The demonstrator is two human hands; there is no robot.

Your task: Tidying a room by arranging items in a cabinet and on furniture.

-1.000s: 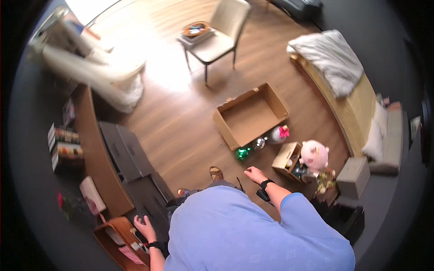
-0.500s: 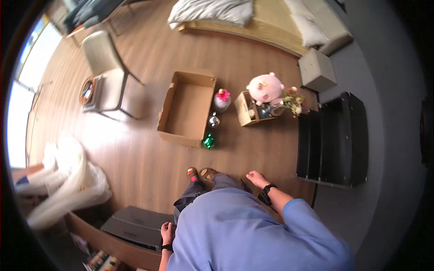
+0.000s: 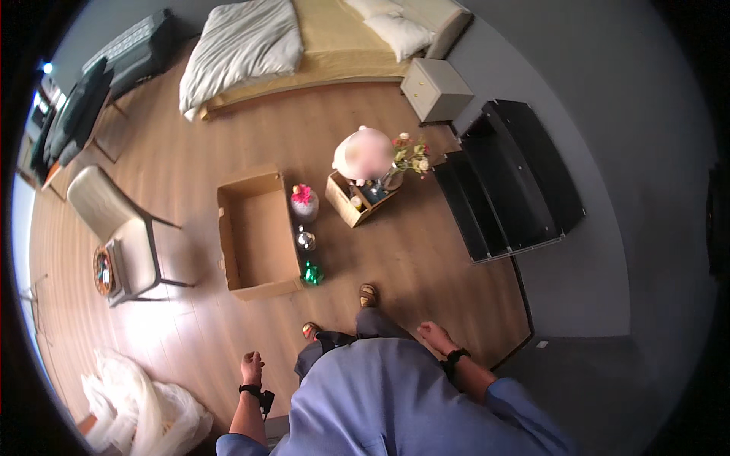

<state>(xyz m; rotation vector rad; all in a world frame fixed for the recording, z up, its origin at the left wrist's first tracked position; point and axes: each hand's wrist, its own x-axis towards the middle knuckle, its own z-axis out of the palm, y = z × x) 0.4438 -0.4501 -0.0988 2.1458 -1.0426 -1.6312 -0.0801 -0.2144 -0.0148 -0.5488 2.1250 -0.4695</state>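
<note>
My left hand [image 3: 252,368] hangs low on the left with its fingers loosely curled, and no object shows in it. Off to the right, my right hand [image 3: 437,338] is likewise curled in on itself, holding nothing visible. Neither hand touches anything. Ahead on the wooden floor lies an open cardboard box [image 3: 262,292]. Along its right side stand a white vase with a pink bow [image 3: 303,204], a silver ball [image 3: 306,240] and a shiny green bow [image 3: 312,273]. Further right, a pink plush toy [image 3: 366,155] rests on a divided wooden box [image 3: 344,207] beside a flower bouquet [image 3: 411,156].
A black shelf unit [image 3: 525,182] stands at the right wall, near a white nightstand [image 3: 437,91]. A bed [image 3: 327,57] is at the back. On the left are a beige chair [image 3: 129,235] bearing a round basket [image 3: 103,270] and a heap of white plastic sheeting [image 3: 144,410].
I have stepped forward and turned, so the boxes and shelf have shifted left and the bed shows more fully. My left hand has swung forward; the right stays out to the side.
</note>
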